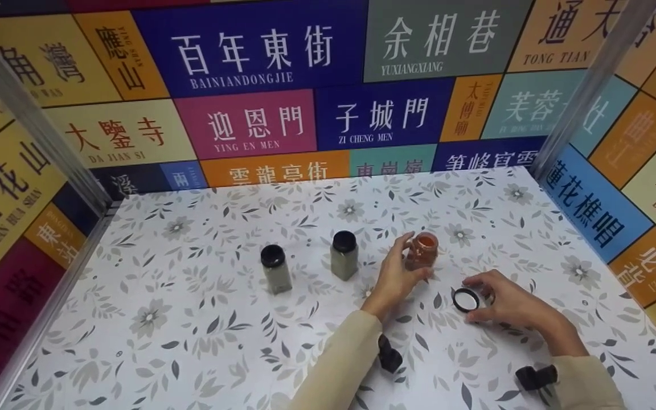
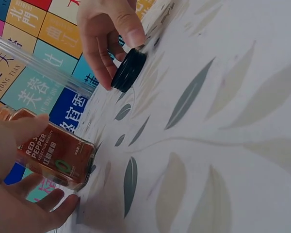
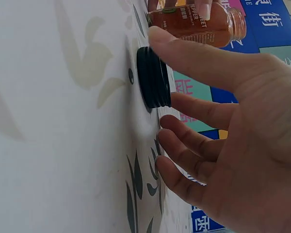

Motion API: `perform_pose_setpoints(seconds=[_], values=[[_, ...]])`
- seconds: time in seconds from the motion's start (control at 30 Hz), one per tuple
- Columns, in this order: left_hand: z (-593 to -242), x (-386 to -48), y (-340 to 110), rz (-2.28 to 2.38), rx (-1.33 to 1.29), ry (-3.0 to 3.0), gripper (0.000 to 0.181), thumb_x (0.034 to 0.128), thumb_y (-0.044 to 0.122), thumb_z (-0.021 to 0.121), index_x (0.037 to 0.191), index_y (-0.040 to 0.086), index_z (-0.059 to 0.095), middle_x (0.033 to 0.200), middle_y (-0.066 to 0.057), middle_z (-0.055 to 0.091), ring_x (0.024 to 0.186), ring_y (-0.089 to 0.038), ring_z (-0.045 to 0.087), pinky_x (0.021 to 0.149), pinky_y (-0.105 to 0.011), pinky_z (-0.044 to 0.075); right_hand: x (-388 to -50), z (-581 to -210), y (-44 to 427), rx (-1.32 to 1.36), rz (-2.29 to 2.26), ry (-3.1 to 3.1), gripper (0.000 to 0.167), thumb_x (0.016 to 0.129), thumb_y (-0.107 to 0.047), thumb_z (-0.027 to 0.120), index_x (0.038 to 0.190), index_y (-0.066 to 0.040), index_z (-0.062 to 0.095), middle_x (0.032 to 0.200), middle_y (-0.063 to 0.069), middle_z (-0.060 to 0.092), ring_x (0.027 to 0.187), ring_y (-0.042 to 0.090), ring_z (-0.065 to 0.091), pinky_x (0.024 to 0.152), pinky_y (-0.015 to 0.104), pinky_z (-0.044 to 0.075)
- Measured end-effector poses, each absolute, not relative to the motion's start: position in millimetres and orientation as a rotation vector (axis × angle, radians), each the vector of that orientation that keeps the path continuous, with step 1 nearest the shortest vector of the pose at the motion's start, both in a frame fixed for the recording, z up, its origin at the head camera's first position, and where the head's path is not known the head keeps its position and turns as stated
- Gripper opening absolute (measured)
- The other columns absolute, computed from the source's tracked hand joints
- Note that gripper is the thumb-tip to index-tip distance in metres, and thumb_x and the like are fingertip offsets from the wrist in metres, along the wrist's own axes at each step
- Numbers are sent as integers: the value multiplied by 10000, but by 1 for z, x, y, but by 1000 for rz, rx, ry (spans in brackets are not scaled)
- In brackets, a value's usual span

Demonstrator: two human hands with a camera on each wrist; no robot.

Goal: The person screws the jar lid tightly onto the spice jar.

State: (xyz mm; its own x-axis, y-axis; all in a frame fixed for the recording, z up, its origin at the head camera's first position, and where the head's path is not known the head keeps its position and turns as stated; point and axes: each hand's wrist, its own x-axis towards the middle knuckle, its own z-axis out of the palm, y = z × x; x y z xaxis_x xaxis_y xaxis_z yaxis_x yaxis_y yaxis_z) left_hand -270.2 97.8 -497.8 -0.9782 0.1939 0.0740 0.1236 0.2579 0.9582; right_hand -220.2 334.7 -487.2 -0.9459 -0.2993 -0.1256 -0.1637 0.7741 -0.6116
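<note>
My left hand (image 1: pixel 399 276) holds a glass spice jar (image 1: pixel 423 253) of orange-red powder, its mouth uncovered and facing up. The label on the jar (image 2: pixel 63 150) reads red pepper in the left wrist view. To its right, my right hand (image 1: pixel 510 299) has thumb and index finger at opposite sides of a round black lid (image 1: pixel 455 307). The pale inside of the lid faces up in the head view. In the right wrist view the lid (image 3: pixel 153 77) is at the tabletop, its contact there hard to judge; the other fingers are loosely bent.
Two spice jars with black caps stand left of my hands, one nearer (image 1: pixel 277 270) and one farther right (image 1: pixel 344 256). The table (image 1: pixel 191 336) wears a white leaf-patterned cover. Panels with colourful lettering (image 1: pixel 242 122) rise behind and at both sides, with metal posts (image 1: pixel 584 91) at the corners.
</note>
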Motion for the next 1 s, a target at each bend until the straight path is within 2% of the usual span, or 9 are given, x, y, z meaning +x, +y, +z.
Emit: perform_pose_setpoints(seconds=[0.17,0.33,0.43,0.57,0.8,1.0], values=[[-499,-272,98,1905,294,2416,723,796,52,813,1436,200,510,1393,-95,599,1142,-172,636,1013,-274,488,-220,-488,334,-390,-920,2753,659,731,-303,882,1268,-49,597,1192,153,567,1025,238,531,816,290,439],[-502,-272,99,2014,253,2303,628,799,44,804,1353,240,582,1271,-48,657,995,-97,657,875,-212,521,-220,-489,333,-381,-931,2756,581,749,-275,873,1225,-58,619,1158,124,590,986,210,528,783,271,430],[-504,-272,99,2021,279,2290,579,815,65,794,1338,206,590,1214,-57,672,1043,-122,661,904,-222,533,-221,-488,332,-370,-922,2758,546,764,-265,866,1212,-61,630,1149,104,614,975,190,531,773,251,434],[-504,-274,98,1983,303,2318,561,830,99,785,1350,174,588,1250,-74,670,1126,-160,653,976,-244,522,-222,-484,329,-312,-917,2744,549,785,-269,852,1245,-76,622,1161,104,652,982,201,568,779,279,455],[-503,-276,97,1923,296,2365,606,816,118,790,1384,156,581,1250,-70,685,1135,-166,657,999,-249,516,-223,-480,324,-188,-961,2746,581,837,-239,809,1347,-90,573,1189,171,697,1112,340,661,855,392,522],[-503,-276,98,1925,306,2376,632,810,88,791,1403,121,574,1225,-100,707,1124,-179,672,996,-223,509,-225,-477,322,-140,-1011,2791,609,853,-266,794,1386,-99,549,1138,172,712,1085,361,687,822,345,522]])
